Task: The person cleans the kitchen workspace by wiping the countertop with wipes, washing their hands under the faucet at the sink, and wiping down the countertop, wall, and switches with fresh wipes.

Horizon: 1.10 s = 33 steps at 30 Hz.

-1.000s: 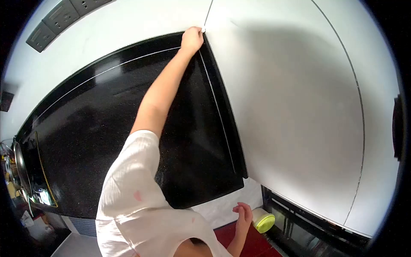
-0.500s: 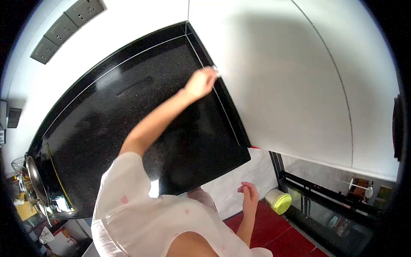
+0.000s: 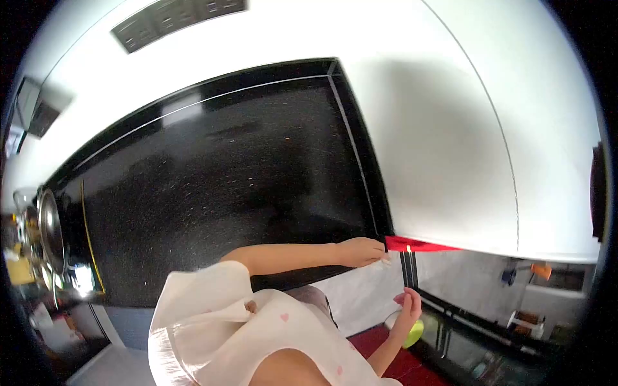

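Note:
My left hand (image 3: 362,252) reaches across to the right end of the black countertop (image 3: 225,212), by its front corner. Its fingers are closed on a small white thing (image 3: 385,259), too small to name, that pokes out at the fingertips. Just beyond the fingers is a red strip (image 3: 418,244) along the lower edge of the white wall (image 3: 444,154). Lower and to the right, in the air in front of the counter, my right hand (image 3: 408,310) has its fingers loosely bent and apart, with nothing visible in it.
A raised black lip (image 3: 360,141) borders the counter. Wall sockets (image 3: 174,16) sit above it at the back. At the far left stands a pan (image 3: 49,222). A yellow-green lidded tub (image 3: 414,334) is partly behind my right hand, near dark framed glass (image 3: 476,341).
My left hand has come from the counter's right-hand lip down to its front corner, still holding the white thing. My right hand has risen slightly rightward. The view has shifted.

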Tool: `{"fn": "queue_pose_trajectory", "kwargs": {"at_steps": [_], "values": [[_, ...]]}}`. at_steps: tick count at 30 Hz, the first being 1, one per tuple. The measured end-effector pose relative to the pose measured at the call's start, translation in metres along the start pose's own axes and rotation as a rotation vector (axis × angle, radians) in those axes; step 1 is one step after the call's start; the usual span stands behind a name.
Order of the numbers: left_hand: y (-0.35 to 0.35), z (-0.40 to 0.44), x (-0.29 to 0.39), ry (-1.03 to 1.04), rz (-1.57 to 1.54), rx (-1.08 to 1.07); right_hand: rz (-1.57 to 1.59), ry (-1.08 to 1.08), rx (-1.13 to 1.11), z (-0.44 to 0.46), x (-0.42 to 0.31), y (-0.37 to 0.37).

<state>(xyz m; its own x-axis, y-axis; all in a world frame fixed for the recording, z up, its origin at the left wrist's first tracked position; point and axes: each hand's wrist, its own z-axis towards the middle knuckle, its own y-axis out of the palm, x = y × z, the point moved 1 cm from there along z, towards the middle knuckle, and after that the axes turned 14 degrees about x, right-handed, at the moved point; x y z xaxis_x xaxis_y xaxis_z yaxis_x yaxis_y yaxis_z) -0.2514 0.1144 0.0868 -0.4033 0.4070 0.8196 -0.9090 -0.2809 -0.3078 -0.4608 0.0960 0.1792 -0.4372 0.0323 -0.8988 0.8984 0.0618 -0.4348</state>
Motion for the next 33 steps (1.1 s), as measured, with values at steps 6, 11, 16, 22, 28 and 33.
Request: {"fn": "queue_pose_trajectory", "kwargs": {"at_steps": [6,11,16,22,28,33], "values": [[-0.23,-0.148,-0.02,-0.458,-0.037,1.144,-0.013,-0.07,-0.213,-0.012,-0.017,0.067],[-0.451,-0.375,0.002,-0.768,0.643,1.908,-0.073,-0.147,-0.387,-0.068,-0.055,0.145],[-0.596,-0.498,0.001,-0.879,1.324,1.836,-0.181,-0.23,-0.433,-0.144,-0.076,0.191],[-0.635,-0.502,-0.034,-0.809,1.211,1.685,-0.22,-0.169,-0.454,-0.206,-0.056,0.211],[-0.593,-0.439,-0.055,-0.668,1.073,1.396,-0.235,-0.189,-0.485,-0.234,-0.063,0.215],[-0.542,-0.322,-0.081,-0.325,1.01,1.091,-0.201,-0.208,-0.507,-0.219,-0.06,0.207]]}}
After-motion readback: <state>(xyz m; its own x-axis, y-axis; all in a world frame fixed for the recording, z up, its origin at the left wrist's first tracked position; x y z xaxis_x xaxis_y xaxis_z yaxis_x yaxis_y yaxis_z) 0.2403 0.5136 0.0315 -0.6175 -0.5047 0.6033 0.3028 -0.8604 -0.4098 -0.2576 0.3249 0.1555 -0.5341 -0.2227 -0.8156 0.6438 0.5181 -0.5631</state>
